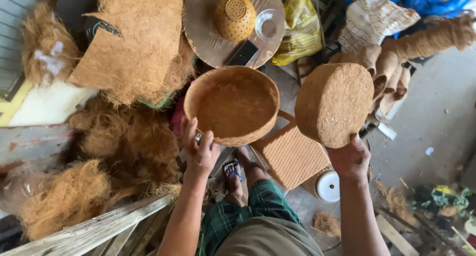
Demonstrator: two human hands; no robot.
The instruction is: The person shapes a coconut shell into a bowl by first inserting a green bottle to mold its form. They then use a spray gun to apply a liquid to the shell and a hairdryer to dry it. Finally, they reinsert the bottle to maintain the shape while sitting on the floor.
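- A round coir bowl is held up at its near rim by the left hand, the hollow facing the camera; the fingers are curled closed over the rim.
- To the right of the bowl, apart from it, a flat-bottomed coir pot is held up by the right hand, base outward; the fingers are wrapped shut on its lower edge.
- The step in hand appears to be a comparison or pairing of the two pieces; a next move would call for both grips to be kept firm while one piece is turned or brought to the other.
- Below the bowl, between the two arms, a woven square stool is seen, with a sandalled foot beside it.
- Above the bowl, a round board carries a yellow perforated dome and a clear glass dish.
- Left of the bowl, loose coconut fibre is heaped.
- Right of the bowl, beyond the pot, stacked coir pots are lying.
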